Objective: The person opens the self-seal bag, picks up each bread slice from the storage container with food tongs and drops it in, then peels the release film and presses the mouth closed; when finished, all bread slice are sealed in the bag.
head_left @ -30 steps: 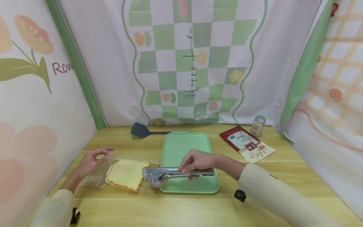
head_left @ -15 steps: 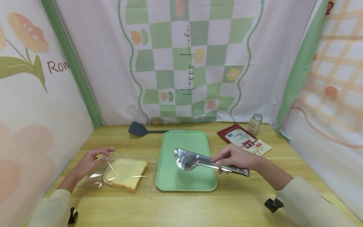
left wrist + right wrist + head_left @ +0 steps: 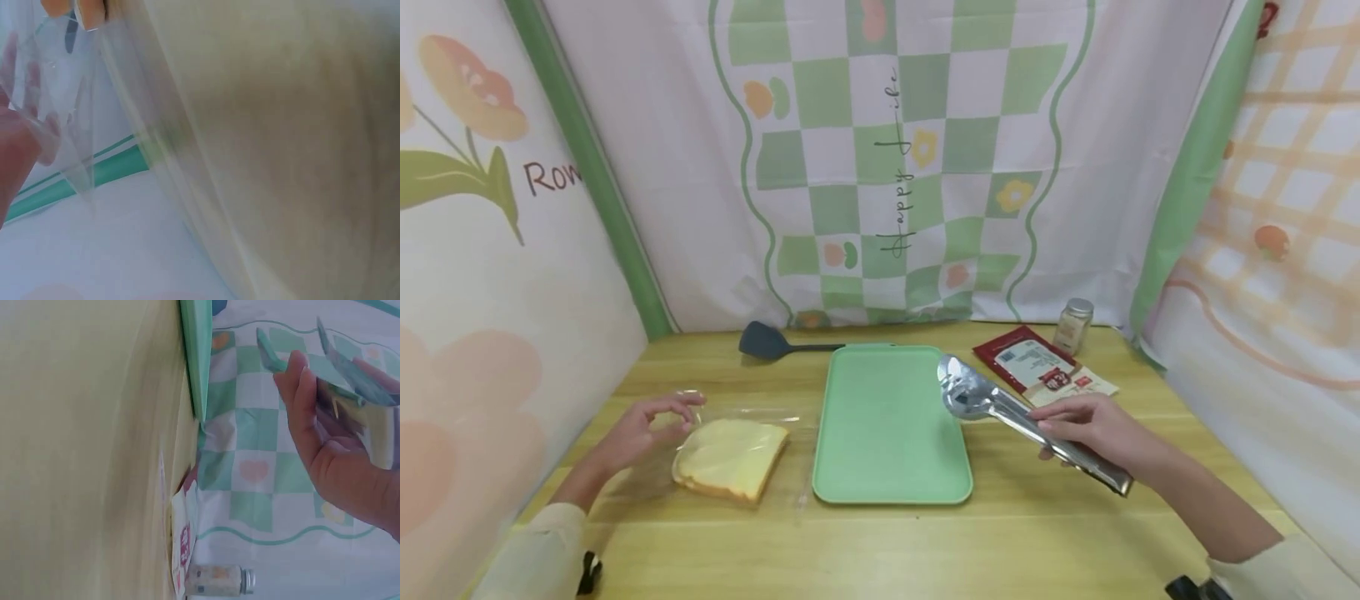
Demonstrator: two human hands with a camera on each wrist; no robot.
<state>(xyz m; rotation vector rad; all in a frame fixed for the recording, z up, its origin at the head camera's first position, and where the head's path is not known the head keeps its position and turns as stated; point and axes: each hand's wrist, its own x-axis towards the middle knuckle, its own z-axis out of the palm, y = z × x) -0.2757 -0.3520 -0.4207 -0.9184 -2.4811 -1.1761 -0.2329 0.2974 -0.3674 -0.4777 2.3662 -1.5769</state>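
My left hand [image 3: 643, 427] pinches the edge of a clear plastic bag [image 3: 801, 421] between thumb and fingers at the table's left. Inside it lie slices of bread [image 3: 730, 457], pale with a browned crust. In the left wrist view the bag's clear film [image 3: 81, 125] stretches up by the fingers. My right hand [image 3: 1093, 427] grips metal tongs [image 3: 1007, 410] by the handles, held above the table right of the green tray [image 3: 891, 467]. The tongs' tips point up and left. The right wrist view shows the tongs [image 3: 356, 372] in the fingers, clear of the table.
A dark spatula [image 3: 766, 343] lies at the back left, its handle reaching the tray. At the back right stand a small glass jar [image 3: 1073, 327] with a silver lid and a red and cream food packet [image 3: 1033, 363]. Printed curtains [image 3: 880, 208] enclose the table.
My right hand has carried the tongs right, from beside the bread across the tray, and their tips have swung upward. The left hand keeps its place at the bag.
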